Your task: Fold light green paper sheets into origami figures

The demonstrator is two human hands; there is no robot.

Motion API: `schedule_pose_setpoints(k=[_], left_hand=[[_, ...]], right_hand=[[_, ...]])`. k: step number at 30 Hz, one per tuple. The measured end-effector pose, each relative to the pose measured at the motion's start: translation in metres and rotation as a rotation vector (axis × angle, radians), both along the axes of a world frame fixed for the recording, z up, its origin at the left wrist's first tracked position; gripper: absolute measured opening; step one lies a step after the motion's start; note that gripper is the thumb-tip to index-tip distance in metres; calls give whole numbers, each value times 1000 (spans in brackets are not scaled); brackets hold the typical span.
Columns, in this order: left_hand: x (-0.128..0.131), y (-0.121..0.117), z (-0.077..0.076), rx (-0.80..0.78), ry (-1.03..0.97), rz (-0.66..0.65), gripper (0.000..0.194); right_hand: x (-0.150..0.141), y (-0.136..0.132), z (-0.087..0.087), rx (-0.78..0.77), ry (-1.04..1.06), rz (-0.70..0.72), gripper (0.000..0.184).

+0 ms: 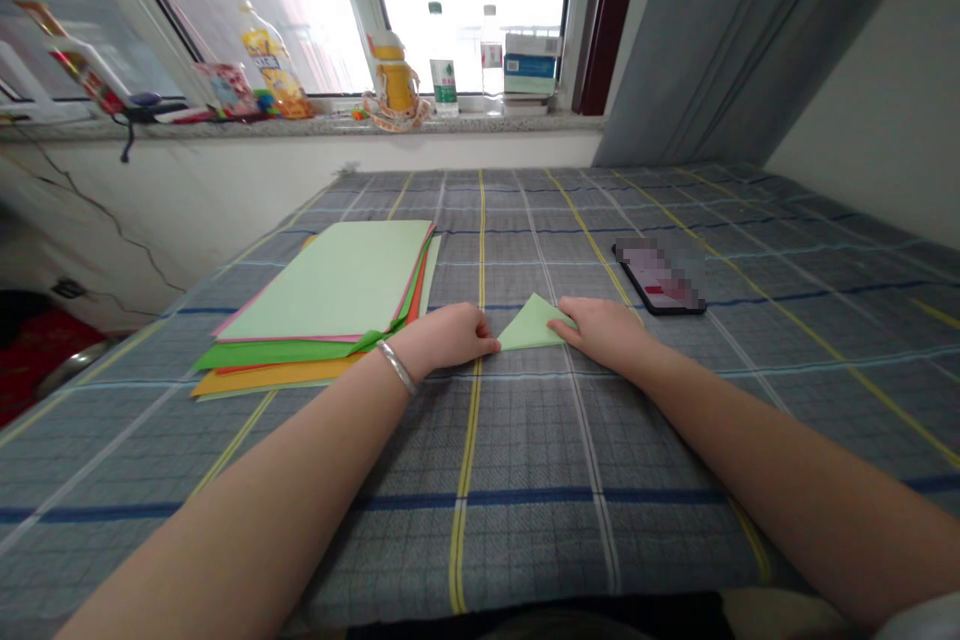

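A small light-green folded paper (532,325), shaped like a triangle with its peak pointing away from me, lies on the plaid cloth between my hands. My left hand (459,332), a silver bangle at its wrist, pinches the paper's left corner. On the other side, my right hand (604,328) is closed on the right end, thumb on top of the paper; its other fingers are partly hidden. Just left of my left hand rests a stack of coloured paper sheets (330,280), pale green on top, with pink, green, red and orange edges showing beneath.
A phone (658,277) lies on the plaid cloth (532,440) to the right. Along the windowsill (322,127) stand an orange drink bottle (274,65), a yellow flask (395,80), clear bottles (491,60) and stacked boxes (529,68). A grey curtain (697,40) hangs at the back right.
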State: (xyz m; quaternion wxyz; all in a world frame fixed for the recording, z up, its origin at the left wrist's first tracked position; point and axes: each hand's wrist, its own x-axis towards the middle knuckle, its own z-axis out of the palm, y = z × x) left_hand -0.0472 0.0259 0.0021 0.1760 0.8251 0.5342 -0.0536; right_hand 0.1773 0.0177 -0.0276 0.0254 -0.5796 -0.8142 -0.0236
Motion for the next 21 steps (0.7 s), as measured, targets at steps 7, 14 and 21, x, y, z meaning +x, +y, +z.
schedule_pose_setpoints(k=[7,14,21], left_hand=[[1,6,2,-52,53,-23,25],[-7,9,5,-66,59,-93,16],[-9,1,8,125,-27,49,27]], right_hand=[[-1,0,1,-17,5,-8,32],[-1,0,0,-28,12,-1,32],[-1,0,1,-33,27,12,30]])
